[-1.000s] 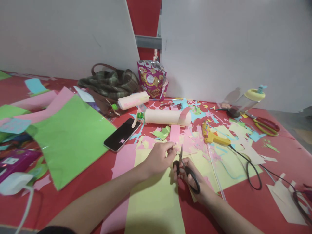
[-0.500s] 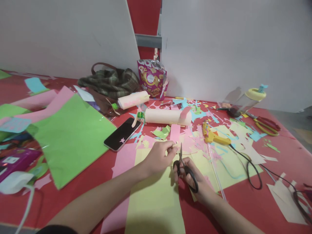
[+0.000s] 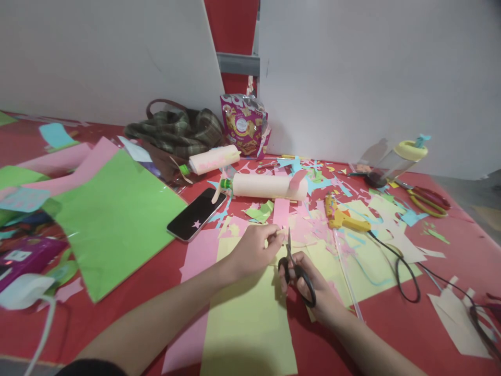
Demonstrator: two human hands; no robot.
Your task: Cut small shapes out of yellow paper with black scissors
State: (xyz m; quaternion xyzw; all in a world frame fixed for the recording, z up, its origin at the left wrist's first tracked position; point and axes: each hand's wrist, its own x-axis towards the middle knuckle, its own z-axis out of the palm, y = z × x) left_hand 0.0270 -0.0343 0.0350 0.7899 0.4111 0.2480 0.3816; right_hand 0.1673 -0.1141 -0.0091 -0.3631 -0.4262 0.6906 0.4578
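Observation:
My right hand [image 3: 309, 287] is closed around the black handles of a pair of scissors [image 3: 289, 245], blades pointing up and away from me. Just left of the blades, my left hand [image 3: 256, 248] pinches a small piece of pale paper [image 3: 281, 233] between thumb and fingertips. Its exact shape is too small to make out. Beneath both hands lies a yellow paper sheet [image 3: 250, 324], partly over a pink sheet [image 3: 183, 334]. Beyond the hands, a paper-wrapped roll with a green cap [image 3: 270, 186] lies on its side among scraps.
A phone [image 3: 195, 215] with a pink star on it lies left of the roll. A yellow glue gun [image 3: 346, 218] with a black cord sits to the right. Green sheets [image 3: 117, 224], a snack bag [image 3: 246, 125], a clear bottle [image 3: 399, 162] and red-and-yellow-handled scissors [image 3: 426, 201] surround the area.
The scissors have shifted very slightly left toward the small paper piece. My left hand stays almost where it was, still pinching.

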